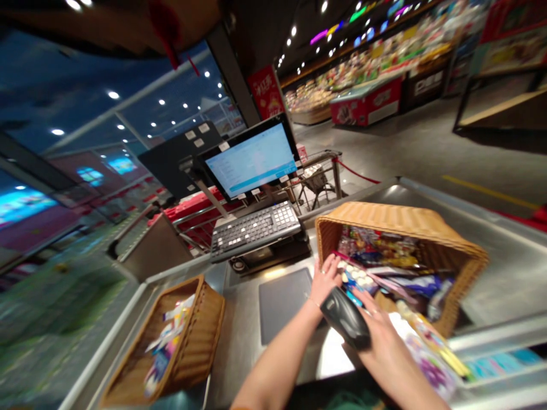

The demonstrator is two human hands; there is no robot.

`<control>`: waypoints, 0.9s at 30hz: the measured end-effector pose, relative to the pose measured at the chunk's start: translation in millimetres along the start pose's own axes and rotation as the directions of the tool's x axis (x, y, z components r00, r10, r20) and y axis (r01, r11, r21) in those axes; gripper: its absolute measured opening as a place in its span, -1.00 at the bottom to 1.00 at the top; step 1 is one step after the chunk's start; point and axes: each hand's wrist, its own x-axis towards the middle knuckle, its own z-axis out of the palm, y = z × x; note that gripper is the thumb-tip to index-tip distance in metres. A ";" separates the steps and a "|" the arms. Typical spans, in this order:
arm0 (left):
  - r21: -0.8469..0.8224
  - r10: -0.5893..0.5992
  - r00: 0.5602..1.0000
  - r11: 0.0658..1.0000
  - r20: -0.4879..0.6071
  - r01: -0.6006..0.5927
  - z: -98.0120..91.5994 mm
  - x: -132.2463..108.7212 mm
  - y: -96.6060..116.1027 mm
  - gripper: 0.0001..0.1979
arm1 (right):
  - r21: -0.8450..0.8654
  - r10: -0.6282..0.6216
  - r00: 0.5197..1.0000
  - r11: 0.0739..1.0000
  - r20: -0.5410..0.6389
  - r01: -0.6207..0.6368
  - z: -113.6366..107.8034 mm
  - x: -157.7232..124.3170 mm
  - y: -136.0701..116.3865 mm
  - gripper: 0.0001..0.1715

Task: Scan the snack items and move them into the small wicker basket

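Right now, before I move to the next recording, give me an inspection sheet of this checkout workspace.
surface: steel checkout counter with a dark mat
job's things: blue packet at the front of a tilted wicker basket full of snacks; second wicker basket holds more packets
clutter: keyboard and monitor beside the baskets
hands: left hand on the blue packet; right hand around a black scanner
cables: nothing seen
surroundings: red shopping carts, store shelves
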 end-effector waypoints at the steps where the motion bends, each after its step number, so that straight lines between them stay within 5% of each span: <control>1: 0.001 -0.026 1.000 1.000 -0.012 0.026 -0.1 -5.3 -1.4 -0.72 | 0.003 -0.001 1.000 1.000 0.002 0.001 0.2 -0.5 -0.4 -0.44; 5: -0.033 -0.278 0.959 0.960 -0.060 0.277 -2.8 -26.4 2.8 -0.76 | 0.015 -0.034 0.999 0.999 -0.012 0.034 6.3 -1.8 4.5 -0.46; 8: -0.086 -0.538 0.840 0.842 -0.071 0.532 -3.2 -37.1 13.5 -0.76 | -0.013 -0.083 0.996 0.996 -0.042 0.083 15.3 -0.8 13.9 -0.48; 11: -0.118 -0.670 0.740 0.741 -0.061 0.661 0.8 -39.3 22.9 -0.67 | -0.056 -0.117 0.993 0.992 -0.012 0.116 22.5 0.5 19.9 -0.46; 22: -0.093 -0.613 0.790 0.788 -0.015 0.609 12.5 -13.4 31.7 -0.49 | -0.015 -0.083 0.996 0.996 -0.012 0.083 14.9 -5.8 6.9 -0.45; 27: 0.011 -0.641 0.765 0.767 0.056 0.642 8.8 7.9 34.8 -0.49 | -0.009 -0.071 0.997 0.997 -0.024 0.071 16.7 -5.0 10.3 -0.49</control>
